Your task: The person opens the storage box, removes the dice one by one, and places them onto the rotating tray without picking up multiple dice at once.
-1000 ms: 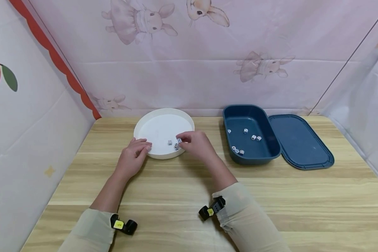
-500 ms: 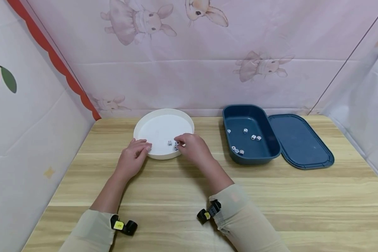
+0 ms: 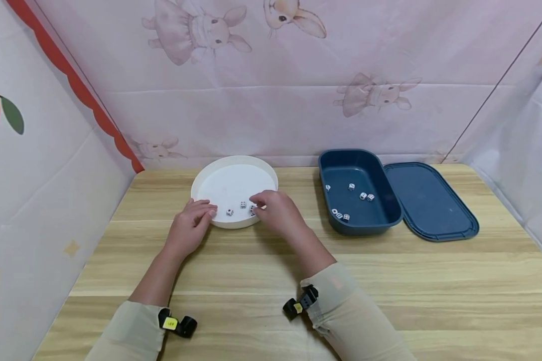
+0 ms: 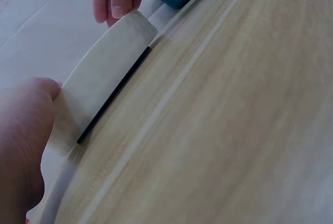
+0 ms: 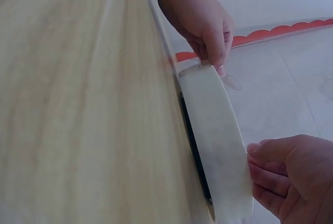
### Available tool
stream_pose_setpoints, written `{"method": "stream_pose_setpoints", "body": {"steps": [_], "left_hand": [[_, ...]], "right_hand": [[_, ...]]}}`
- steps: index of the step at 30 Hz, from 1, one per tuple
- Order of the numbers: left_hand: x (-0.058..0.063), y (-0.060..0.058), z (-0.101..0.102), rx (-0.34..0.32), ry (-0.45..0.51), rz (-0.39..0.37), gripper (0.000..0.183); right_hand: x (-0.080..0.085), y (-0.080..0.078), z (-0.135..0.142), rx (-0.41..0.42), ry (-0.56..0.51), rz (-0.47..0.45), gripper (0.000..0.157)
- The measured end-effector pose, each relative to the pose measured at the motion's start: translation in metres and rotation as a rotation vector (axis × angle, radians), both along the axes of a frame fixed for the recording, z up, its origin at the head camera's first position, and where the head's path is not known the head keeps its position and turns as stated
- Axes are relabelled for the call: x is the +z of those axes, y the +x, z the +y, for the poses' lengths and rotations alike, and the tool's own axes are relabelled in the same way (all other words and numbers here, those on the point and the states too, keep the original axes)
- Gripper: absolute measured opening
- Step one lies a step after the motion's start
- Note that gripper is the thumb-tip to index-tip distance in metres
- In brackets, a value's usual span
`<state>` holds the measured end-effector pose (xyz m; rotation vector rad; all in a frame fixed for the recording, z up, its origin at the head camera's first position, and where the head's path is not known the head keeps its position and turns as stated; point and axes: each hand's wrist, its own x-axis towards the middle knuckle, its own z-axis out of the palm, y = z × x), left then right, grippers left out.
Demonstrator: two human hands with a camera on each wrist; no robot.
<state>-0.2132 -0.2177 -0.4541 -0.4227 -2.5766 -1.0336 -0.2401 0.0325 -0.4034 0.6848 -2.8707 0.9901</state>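
Note:
A round white tray (image 3: pixel 223 175) holds three dice. One die (image 3: pixel 229 212) lies near its front, another die (image 3: pixel 243 205) just to the right, and a third die (image 3: pixel 252 210) is partly hidden by my right fingertips. My left hand (image 3: pixel 189 225) grips the tray's left rim, fingers over the edge and thumb near it. Reaching over the right rim, my right hand (image 3: pixel 277 213) has its thumb and index finger apart beside the third die. The right wrist view shows the right hand (image 5: pixel 296 174) behind the tray wall (image 5: pixel 216 130), which hides its fingertips.
A dark blue box (image 3: pixel 366 231) with several dice inside stands right of the tray. Its blue lid (image 3: pixel 433 203) lies flat beyond it, close to the box. A printed fabric backdrop (image 3: pixel 289 120) rises behind the wooden table (image 3: pixel 235 291).
My right hand has moved slightly left and down and let go of a die. That die now lies farther left in the tray. The left hand has stayed on the rim.

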Motion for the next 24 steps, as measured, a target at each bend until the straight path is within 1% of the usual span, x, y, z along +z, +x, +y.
{"method": "stream_pose_setpoints", "body": {"steps": [3,6,10,12,18,21,24], "left_hand": [[-0.001,0.000,0.000,0.004,0.000,-0.001,0.027],[-0.001,0.001,-0.001,0.004,0.003,0.002,0.026],[-0.002,0.001,0.000,0.005,0.005,0.009,0.025],[-0.002,0.001,0.000,0.005,0.007,0.013,0.024],[-0.001,0.001,0.000,0.001,0.015,0.023,0.022],[-0.001,0.001,0.000,-0.001,0.016,0.023,0.023],[-0.002,0.000,0.000,0.000,0.017,0.018,0.023]], "right_hand": [[0.001,-0.001,0.002,-0.005,-0.023,-0.039,0.027],[0.004,-0.002,0.006,-0.013,-0.042,-0.057,0.028],[0.012,-0.003,0.020,-0.038,-0.128,-0.058,0.028],[0.016,-0.005,0.030,-0.061,-0.185,-0.038,0.028],[0.028,-0.013,0.065,-0.183,-0.298,0.084,0.025],[0.033,-0.016,0.086,-0.250,-0.342,0.089,0.026],[0.034,-0.019,0.109,-0.325,-0.357,0.055,0.028]]}}
